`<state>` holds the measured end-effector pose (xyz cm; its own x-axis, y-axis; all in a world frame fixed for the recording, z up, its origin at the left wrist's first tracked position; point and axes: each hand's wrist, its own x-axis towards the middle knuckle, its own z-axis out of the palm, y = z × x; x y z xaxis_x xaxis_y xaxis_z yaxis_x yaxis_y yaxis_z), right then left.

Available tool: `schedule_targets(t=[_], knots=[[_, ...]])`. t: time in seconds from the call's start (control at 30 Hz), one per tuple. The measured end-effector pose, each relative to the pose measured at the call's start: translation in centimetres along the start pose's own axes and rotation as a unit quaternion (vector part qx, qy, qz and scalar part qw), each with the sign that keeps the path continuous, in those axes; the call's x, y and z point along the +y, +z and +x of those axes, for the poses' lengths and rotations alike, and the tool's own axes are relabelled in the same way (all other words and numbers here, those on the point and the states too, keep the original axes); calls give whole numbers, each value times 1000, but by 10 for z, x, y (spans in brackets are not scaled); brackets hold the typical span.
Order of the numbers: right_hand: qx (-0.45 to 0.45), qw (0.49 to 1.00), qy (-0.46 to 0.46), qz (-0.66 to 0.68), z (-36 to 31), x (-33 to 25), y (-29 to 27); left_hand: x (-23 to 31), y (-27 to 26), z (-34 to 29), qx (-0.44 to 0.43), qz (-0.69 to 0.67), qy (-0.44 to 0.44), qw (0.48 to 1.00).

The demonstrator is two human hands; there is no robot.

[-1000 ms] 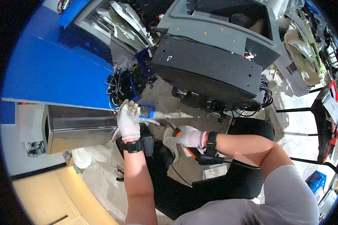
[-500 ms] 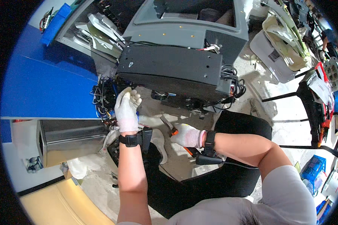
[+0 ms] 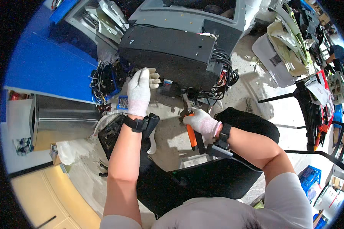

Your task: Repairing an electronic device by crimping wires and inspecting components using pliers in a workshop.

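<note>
A dark grey boxy machine (image 3: 164, 53) stands in front of me with its near side toward my knees. Against its left lower edge is my left hand (image 3: 140, 89), in a white glove, fingers curled; what they hold, if anything, is hidden. My right hand (image 3: 202, 121), gloved as well, is closed round a pair of pliers (image 3: 191, 134) with orange-and-black handles. The pliers' steel jaws point up toward the machine's underside, close to the parts below its near edge. A bundle of black cables (image 3: 228, 70) hangs at the machine's right end.
A blue panel (image 3: 49, 68) lies at the left, with tangled wires (image 3: 101, 82) at its edge. Below it is a metal box (image 3: 65, 118). To the right stand a black-legged stool (image 3: 313, 110) bearing tools, a pile of pale plastic covers (image 3: 286, 49) and a blue basket (image 3: 310, 175).
My right hand has raised the pliers, turning their jaws upward under the machine. My left hand has shifted right along its edge. The view has tilted, so the machine sits higher.
</note>
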<state>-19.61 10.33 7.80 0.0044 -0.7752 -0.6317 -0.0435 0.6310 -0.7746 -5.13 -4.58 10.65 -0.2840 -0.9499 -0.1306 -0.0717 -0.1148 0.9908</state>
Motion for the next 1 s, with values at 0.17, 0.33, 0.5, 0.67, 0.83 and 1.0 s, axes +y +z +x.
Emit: schedule_targets(t=[0.17, 0.33, 0.5, 0.67, 0.83, 1.0], knots=[[10, 999, 44, -21, -8, 6, 4, 0, -4, -16, 31, 2, 29, 999], [-25, 994, 7, -109, -6, 29, 12, 11, -19, -45, 58, 89, 170, 980], [-37, 989, -36, -136, -10, 32, 24, 52, -63, -74, 89, 386, 551, 734], [-40, 999, -2, 35, -27, 22, 29, 76, -96, -102, 263, 332, 601, 678], [1, 984, 17, 175, -54, 24, 38, 83, -114, -100, 386, 335, 623, 593], [39, 964, 47, 259, -57, 48, 49, 69, -102, -78, 314, 265, 595, 690]])
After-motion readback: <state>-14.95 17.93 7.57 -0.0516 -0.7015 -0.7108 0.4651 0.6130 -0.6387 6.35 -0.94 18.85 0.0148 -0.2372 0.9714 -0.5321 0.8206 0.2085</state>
